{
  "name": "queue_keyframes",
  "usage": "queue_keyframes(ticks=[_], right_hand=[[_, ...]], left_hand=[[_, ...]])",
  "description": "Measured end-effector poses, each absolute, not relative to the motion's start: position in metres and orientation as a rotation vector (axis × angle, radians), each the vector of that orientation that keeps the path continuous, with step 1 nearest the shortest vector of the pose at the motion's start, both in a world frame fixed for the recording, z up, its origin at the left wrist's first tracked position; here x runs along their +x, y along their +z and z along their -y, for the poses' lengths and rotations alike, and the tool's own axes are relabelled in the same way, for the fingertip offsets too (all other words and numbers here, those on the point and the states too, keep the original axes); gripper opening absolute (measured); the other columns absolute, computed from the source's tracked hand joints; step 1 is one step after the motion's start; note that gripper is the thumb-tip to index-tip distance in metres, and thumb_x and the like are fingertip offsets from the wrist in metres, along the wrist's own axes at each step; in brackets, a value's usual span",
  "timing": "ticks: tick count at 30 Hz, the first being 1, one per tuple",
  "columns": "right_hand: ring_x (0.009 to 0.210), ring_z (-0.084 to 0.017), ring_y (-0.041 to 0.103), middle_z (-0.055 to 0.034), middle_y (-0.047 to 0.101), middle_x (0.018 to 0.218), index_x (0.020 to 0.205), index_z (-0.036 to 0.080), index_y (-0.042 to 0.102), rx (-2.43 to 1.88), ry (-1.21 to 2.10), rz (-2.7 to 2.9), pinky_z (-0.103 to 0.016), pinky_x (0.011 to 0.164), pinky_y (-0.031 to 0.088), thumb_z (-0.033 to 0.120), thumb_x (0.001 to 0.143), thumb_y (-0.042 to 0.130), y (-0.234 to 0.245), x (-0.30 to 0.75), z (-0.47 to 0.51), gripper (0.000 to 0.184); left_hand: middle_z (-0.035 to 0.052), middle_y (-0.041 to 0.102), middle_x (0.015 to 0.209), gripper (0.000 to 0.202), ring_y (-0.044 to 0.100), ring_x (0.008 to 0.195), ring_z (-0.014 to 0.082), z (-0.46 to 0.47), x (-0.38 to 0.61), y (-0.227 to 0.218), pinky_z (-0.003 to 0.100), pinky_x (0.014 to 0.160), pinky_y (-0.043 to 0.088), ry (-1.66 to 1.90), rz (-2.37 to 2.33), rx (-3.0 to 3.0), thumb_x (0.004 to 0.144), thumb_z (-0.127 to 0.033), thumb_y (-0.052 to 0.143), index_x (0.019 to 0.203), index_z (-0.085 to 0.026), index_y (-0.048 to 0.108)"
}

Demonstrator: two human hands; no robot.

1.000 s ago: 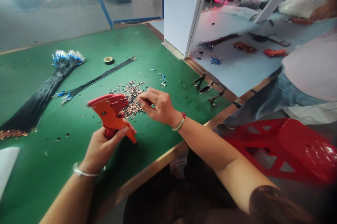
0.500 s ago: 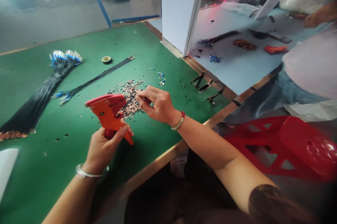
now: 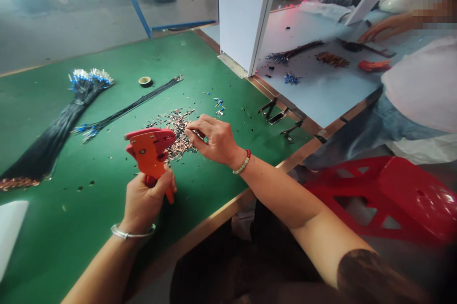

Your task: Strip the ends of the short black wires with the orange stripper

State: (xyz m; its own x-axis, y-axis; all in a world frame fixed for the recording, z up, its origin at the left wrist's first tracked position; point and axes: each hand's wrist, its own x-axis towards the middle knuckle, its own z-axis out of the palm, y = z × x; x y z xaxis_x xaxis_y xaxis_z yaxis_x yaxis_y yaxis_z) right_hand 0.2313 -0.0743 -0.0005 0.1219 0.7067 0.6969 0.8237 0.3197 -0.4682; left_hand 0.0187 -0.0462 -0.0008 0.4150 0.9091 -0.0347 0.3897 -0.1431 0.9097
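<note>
My left hand (image 3: 146,199) is wrapped round the handle of an orange and red wire stripper (image 3: 152,152), held upright over the green table. The stripper's jaw end points right, towards my right hand (image 3: 214,137). The thumb and fingers of my right hand are pinched together above a pile of wire scraps (image 3: 178,121); anything between them is too small or hidden to make out. Behind the stripper lies a thin bundle of black wires (image 3: 134,104) with blue ends. A thick bundle of black wires (image 3: 59,125) with blue and silvery tips rests at the left.
A roll of tape (image 3: 145,82) and a few blue terminals (image 3: 219,104) lie on the green table (image 3: 117,218). Hand tools (image 3: 276,113) sit at its right edge, by a white post (image 3: 243,14). A red stool (image 3: 400,194) and a co-worker's hand (image 3: 385,28) are at right.
My left hand has shifted slightly right with the wire stripper, which has turned a little. My right hand has barely moved. The co-worker's hand now reaches further left over the other table.
</note>
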Motion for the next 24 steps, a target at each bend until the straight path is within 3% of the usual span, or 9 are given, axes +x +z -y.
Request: queue_keyframes(ticks=[6,10,15,24], right_hand=[[0.075,-0.011,0.058,-0.0058,0.068,0.092,0.099,0.016,0.068,-1.443,-0.132,1.631,-0.026,0.076,0.047,0.033,0.102,0.044,-0.0024,0.2325,0.0736,0.03],[0.077,-0.012,0.059,-0.0061,0.068,0.092,0.1,0.016,0.068,-1.432,-0.14,1.618,-0.025,0.076,0.048,0.033,0.102,0.044,-0.0047,0.2343,0.0716,0.03],[0.079,-0.012,0.06,-0.0062,0.068,0.091,0.102,0.016,0.068,-1.457,-0.144,1.603,-0.025,0.077,0.048,0.032,0.103,0.044,-0.0052,0.2364,0.0707,0.029],[0.079,-0.012,0.06,-0.0063,0.067,0.088,0.101,0.014,0.07,-1.44,-0.149,1.587,-0.024,0.075,0.049,0.032,0.103,0.045,-0.0081,0.2363,0.068,0.03]], left_hand=[[-0.0008,0.058,0.049,0.033,0.051,0.043,0.0111,0.0442,0.0187,-0.0011,0.023,0.046,0.043,0.695,-1.191,1.671,0.081,-0.04,0.065,0.059,-0.017,0.057],[0.0042,0.07,0.069,0.027,0.066,0.063,0.0166,0.0405,0.0211,0.0009,0.026,0.064,0.056,0.656,-1.064,1.579,0.076,-0.041,0.074,0.075,-0.015,0.067],[0.0066,0.074,0.091,0.037,0.071,0.083,0.021,0.0378,0.0195,-0.0021,0.032,0.082,0.059,0.657,-0.949,1.427,0.075,-0.045,0.076,0.098,-0.015,0.069],[0.012,0.074,0.096,0.041,0.072,0.088,0.0276,0.0392,0.0163,-0.0066,0.038,0.077,0.062,0.543,-0.785,1.191,0.08,-0.044,0.074,0.105,-0.013,0.065]])
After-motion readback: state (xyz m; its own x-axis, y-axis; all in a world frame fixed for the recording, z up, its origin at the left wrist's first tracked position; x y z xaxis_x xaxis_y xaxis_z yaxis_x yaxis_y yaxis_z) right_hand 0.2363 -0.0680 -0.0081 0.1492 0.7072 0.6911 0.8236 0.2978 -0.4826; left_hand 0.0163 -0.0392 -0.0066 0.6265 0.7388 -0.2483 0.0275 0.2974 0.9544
